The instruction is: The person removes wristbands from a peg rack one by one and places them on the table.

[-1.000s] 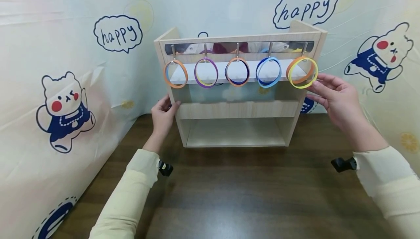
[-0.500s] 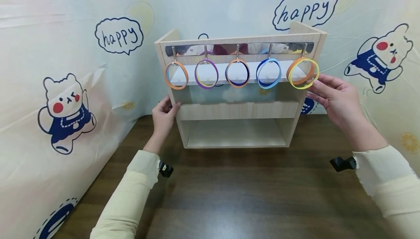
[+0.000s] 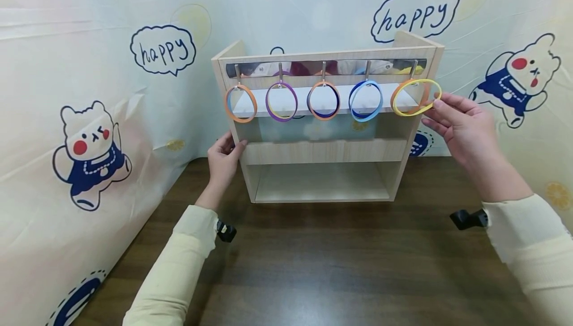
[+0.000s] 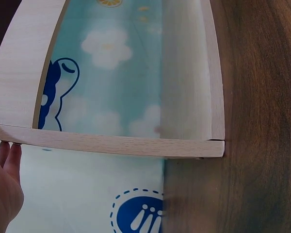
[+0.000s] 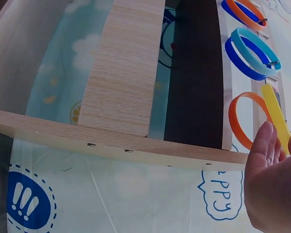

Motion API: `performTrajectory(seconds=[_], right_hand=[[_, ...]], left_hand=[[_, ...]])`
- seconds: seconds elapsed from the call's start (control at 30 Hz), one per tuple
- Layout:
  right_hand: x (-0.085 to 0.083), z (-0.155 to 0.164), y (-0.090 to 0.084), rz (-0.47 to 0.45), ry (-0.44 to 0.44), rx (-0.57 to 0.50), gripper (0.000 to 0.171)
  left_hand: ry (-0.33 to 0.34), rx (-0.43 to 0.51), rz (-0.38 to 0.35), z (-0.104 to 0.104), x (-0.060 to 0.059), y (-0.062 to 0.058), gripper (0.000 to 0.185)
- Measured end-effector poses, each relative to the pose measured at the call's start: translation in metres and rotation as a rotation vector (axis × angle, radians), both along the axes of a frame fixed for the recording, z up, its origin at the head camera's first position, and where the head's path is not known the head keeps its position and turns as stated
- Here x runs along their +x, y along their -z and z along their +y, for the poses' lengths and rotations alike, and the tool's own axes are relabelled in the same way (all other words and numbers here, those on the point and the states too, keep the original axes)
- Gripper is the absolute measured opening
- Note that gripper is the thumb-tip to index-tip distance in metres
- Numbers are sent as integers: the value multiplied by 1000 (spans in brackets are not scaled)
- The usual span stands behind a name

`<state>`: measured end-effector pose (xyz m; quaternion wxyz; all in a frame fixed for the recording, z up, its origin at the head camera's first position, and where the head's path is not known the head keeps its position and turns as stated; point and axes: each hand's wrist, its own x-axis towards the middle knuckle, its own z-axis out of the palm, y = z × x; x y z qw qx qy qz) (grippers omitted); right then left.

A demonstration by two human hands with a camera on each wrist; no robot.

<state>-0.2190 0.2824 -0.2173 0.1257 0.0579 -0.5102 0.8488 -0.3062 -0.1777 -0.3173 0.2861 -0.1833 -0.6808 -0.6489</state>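
My right hand (image 3: 467,129) pinches the rim of a yellow silicone wristband (image 5: 275,114) at the far right of a small wooden shelf (image 3: 322,150). Tilted, the wristband still encircles or overlaps the rightmost hook (image 3: 414,68); which, I cannot tell. Just behind it hangs an orange wristband (image 5: 234,114). My left hand (image 3: 222,162) holds the shelf's left side panel, thumb at its front edge and fingers along the outside; in the left wrist view its fingertips touch that panel.
Other hooks along the shelf's metal strip carry an orange band (image 3: 254,104), a purple band (image 3: 296,101), an orange-and-navy pair (image 3: 324,116) and a light-blue band (image 3: 382,99) with a dark-blue one. Beneath the shelf is a dark wooden table (image 3: 313,256), with a printed cloth (image 3: 112,82) behind.
My right hand has moved slightly right and up, drawing the yellow wristband rightward and tilting it into a flatter oval. My left hand and the other wristbands look unchanged.
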Motion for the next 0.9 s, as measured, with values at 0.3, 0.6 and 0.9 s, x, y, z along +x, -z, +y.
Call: performTrajectory(seconds=[0.3,0.6,0.9], right_hand=[[0,-3,-9,6,10,-34,36],[5,-10,-12,13,-28,-31,40],[14,-28,-12,53,-107,6,40]], left_hand=[[12,6,11,0,-1,0,37],[6,-7,-13,-1,0,-1,39],[-2,-11,-6,-1,0,-1,37]])
